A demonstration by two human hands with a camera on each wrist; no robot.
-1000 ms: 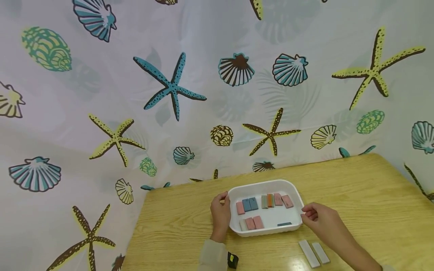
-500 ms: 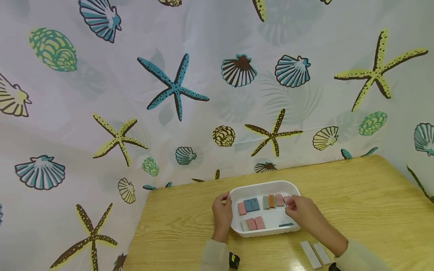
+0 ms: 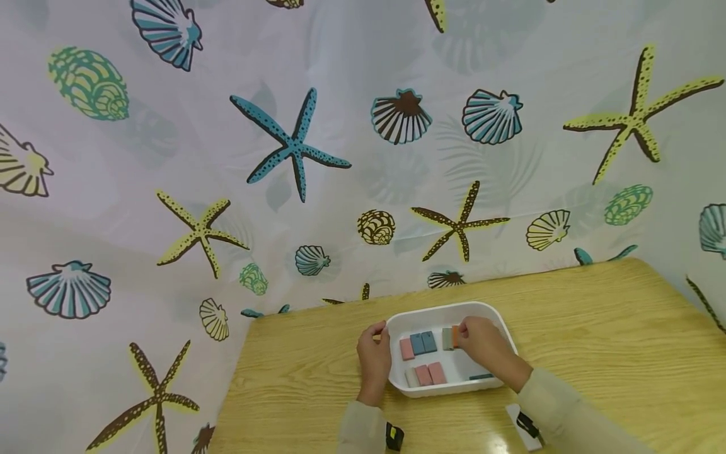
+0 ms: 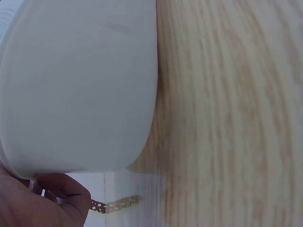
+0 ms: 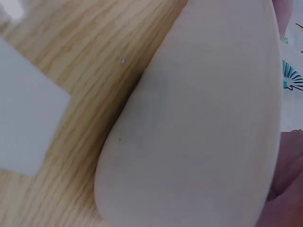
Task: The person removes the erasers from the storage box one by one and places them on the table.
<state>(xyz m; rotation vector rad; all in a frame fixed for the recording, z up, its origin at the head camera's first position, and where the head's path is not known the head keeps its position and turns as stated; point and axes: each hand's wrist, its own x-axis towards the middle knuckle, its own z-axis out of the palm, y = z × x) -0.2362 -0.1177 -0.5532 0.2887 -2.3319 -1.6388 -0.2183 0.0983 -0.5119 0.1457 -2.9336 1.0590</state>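
A white plastic tray [image 3: 454,389] stands on the wooden table. At its left end my left hand [image 3: 374,362] grips the rim, thumb and fingers bent at the edge; the left wrist view shows this hand [image 4: 52,203] against the tray wall [image 4: 80,94]. My right hand [image 3: 489,347] reaches over the right side, fingertips right at an orange block [image 3: 455,336] beside a grey-green block [image 3: 447,340]. I cannot tell whether it pinches anything. In the right wrist view the tray wall [image 5: 199,118] hides most of this hand [image 5: 286,184].
Inside the tray lie two blue blocks [image 3: 423,342], a pink block [image 3: 406,349], two more pink blocks [image 3: 430,373], a pale block [image 3: 411,378] and a thin blue piece [image 3: 481,377]. A whitish bar [image 3: 518,422] lies under the right sleeve. A shell-patterned curtain [image 3: 329,126] hangs behind.
My right hand has moved left from outside the tray's right rim, over the rightmost pink block, to the orange block. It now covers the back-row pink blocks. My left hand stays at the rim.
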